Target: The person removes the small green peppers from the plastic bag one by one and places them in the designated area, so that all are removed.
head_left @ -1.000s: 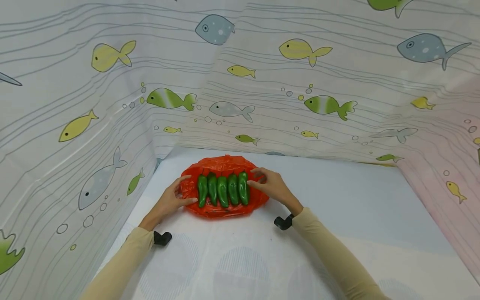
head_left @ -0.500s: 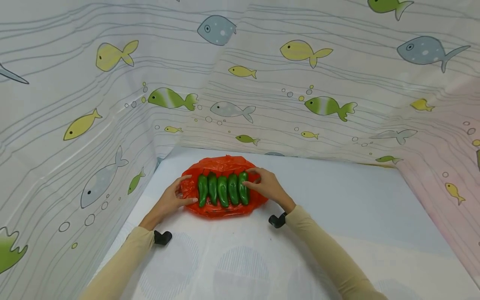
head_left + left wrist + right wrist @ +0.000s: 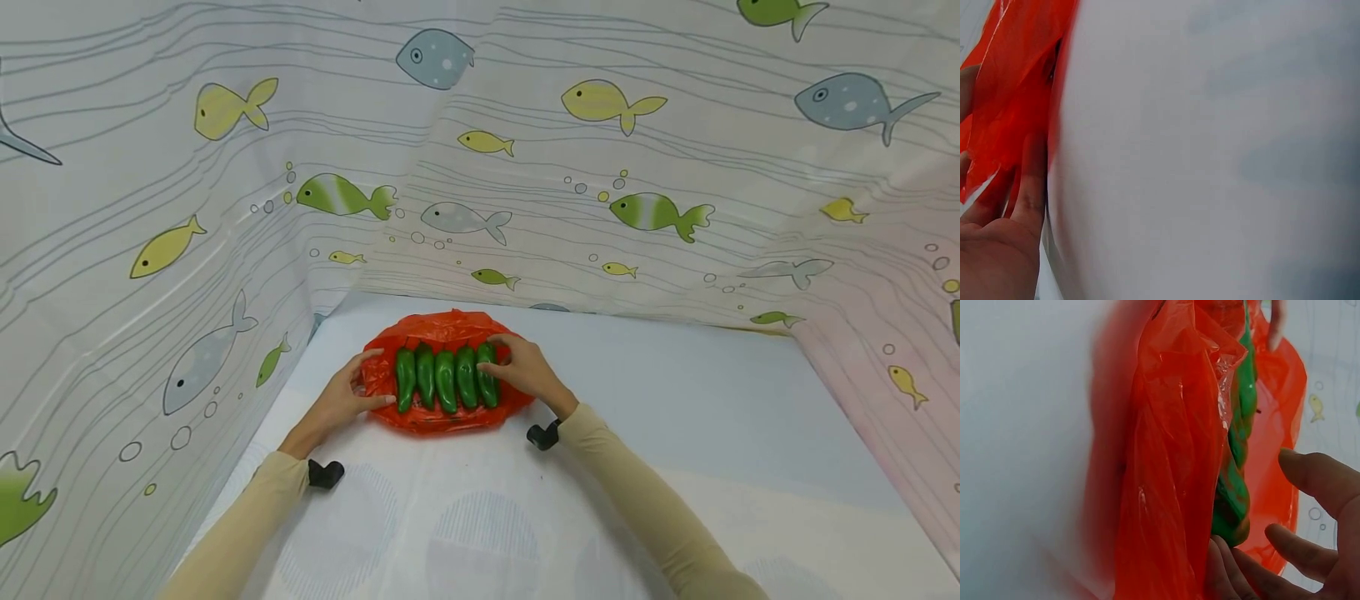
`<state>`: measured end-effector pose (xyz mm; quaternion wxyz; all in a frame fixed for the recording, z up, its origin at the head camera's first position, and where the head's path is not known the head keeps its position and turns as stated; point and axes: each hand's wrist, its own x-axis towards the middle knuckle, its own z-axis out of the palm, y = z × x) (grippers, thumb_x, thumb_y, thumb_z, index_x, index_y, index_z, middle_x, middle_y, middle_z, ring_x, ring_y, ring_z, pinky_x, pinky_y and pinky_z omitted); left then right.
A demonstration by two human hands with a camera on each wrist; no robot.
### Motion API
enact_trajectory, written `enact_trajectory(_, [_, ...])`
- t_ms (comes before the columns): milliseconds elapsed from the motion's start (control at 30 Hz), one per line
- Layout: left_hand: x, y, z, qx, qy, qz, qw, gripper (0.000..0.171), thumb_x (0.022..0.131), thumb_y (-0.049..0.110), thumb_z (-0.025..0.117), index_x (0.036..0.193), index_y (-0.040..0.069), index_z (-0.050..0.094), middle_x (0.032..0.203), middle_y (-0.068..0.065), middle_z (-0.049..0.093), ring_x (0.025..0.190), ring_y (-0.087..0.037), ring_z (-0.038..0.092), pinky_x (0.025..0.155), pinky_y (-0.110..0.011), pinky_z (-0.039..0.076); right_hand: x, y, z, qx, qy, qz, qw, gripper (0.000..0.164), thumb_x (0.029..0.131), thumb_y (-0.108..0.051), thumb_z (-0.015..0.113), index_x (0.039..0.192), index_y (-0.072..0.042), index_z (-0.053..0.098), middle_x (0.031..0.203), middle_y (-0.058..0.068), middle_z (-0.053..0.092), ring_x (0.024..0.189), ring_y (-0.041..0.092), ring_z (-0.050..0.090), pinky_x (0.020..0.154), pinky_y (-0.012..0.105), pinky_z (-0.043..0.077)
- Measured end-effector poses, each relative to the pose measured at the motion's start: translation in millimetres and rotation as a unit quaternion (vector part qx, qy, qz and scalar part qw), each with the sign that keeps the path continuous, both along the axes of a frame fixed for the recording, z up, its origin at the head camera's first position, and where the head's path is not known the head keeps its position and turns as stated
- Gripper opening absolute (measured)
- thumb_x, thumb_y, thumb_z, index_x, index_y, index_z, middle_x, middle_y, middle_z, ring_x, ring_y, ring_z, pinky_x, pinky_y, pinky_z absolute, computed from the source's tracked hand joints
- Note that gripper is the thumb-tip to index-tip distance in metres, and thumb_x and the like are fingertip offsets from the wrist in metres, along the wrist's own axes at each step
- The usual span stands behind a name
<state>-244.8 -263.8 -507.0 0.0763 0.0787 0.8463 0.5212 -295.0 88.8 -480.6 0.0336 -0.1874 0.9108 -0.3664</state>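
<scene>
In the head view, several green peppers [image 3: 446, 382] lie side by side on a red plastic bag [image 3: 431, 425]. My left hand [image 3: 341, 396] holds the bag's left end, thumb at the front and fingers at the back. The left wrist view shows the thumb against red plastic [image 3: 1029, 75]. My right hand [image 3: 525, 367] reaches over the rightmost pepper [image 3: 489, 390], its thumb and index finger spread apart. In the right wrist view, two fingertips stand apart from a green pepper [image 3: 1232, 512], while other fingers lie close to its end beside the bag.
The white table [image 3: 480, 517] bears pale circle patterns. Fish-printed sheets [image 3: 525, 183] enclose it at the back and sides. A black wrist mount [image 3: 326, 475] sits on the left wrist, and another [image 3: 542, 435] on the right.
My right hand has moved left, bringing its thumb and fingers over the rightmost pepper. My left hand stays at the bag's left end. The peppers look almost unmoved.
</scene>
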Motion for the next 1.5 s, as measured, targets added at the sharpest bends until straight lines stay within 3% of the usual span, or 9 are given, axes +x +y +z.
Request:
enact_trajectory(133, [-0.3,0.0,0.1,0.001,0.0,0.003,1.0,0.087,0.086,0.025,0.086,0.157,0.021,0.036,0.154,-0.015,0.044,0.137,-0.039,0.044,0.113,-0.06,0.037,-2.1,-2.6,-1.3,0.012,0.002,-0.006,1.0,0.062,0.092,-0.038,0.078,0.141,-0.005,0.059,0.129,0.012,0.066,0.082,0.02,0.057,0.077,0.034,0.054])
enact_trajectory(300, [-1.3,-0.3,-1.3,0.001,0.0,0.002,1.0,0.087,0.085,0.025,0.087,0.156,0.022,0.037,0.152,-0.014,0.045,0.135,-0.038,0.046,0.112,-0.058,0.039,-2.8,-5.1,-1.8,0.008,-0.005,-0.016,1.0,0.062,0.092,-0.036,0.079,0.142,-0.005,0.059,0.136,0.013,0.064,0.11,0.026,0.061,0.101,0.046,0.052])
enact_trajectory(400, [-1.2,-0.3,-1.4,0.004,0.002,-0.001,1.0,0.087,0.085,0.025,0.087,0.157,0.022,0.037,0.153,-0.015,0.045,0.136,-0.038,0.045,0.112,-0.06,0.038,-3.8,-6.0,-3.1,0.002,-0.012,-0.021,1.0,0.062,0.092,-0.035,0.079,0.142,-0.005,0.058,0.137,0.013,0.064,0.12,0.029,0.059,0.106,0.049,0.048])
enact_trajectory(633, [-0.2,-0.3,-1.4,0.007,-0.001,-0.001,1.0,0.087,0.085,0.025,0.086,0.157,0.023,0.037,0.154,-0.015,0.044,0.138,-0.038,0.044,0.113,-0.06,0.037,-6.4,-7.8,-4.9,0.012,-0.001,-0.014,1.0,0.062,0.091,-0.031,0.081,0.141,-0.001,0.059,0.137,0.013,0.064,0.128,0.031,0.057,0.11,0.049,0.044])
enact_trajectory(933, [-0.2,0.4,-3.4,0.007,-0.001,-0.002,1.0,0.086,0.086,0.025,0.086,0.156,0.024,0.037,0.155,-0.013,0.043,0.141,-0.038,0.041,0.114,-0.06,0.036,-6.5,-8.5,-5.5,0.005,-0.018,-0.018,1.0,0.058,0.088,-0.027,0.083,0.136,0.0,0.064,0.13,0.013,0.066,0.12,0.029,0.058,0.104,0.047,0.048])
enact_trajectory(1267, [-0.2,0.3,-4.4,0.012,0.0,-0.002,0.9999,0.086,0.086,0.024,0.086,0.157,0.024,0.037,0.152,-0.014,0.046,0.137,-0.037,0.044,0.113,-0.057,0.038,-4.9,-5.8,-5.4,-0.006,-0.062,-0.011,0.998,0.059,0.089,-0.031,0.083,0.139,-0.009,0.062,0.133,0.01,0.064,0.118,0.027,0.058,0.102,0.045,0.05])
enact_trajectory(1500, [-0.8,-0.2,-3.3,0.007,0.007,-0.003,0.9999,0.086,0.086,0.024,0.086,0.157,0.021,0.037,0.153,-0.014,0.045,0.138,-0.038,0.044,0.113,-0.058,0.038,-4.5,-5.9,-5.4,-0.033,-0.062,-0.002,0.998,0.056,0.09,-0.027,0.082,0.14,-0.012,0.061,0.138,0.008,0.061,0.127,0.028,0.055,0.109,0.049,0.045])
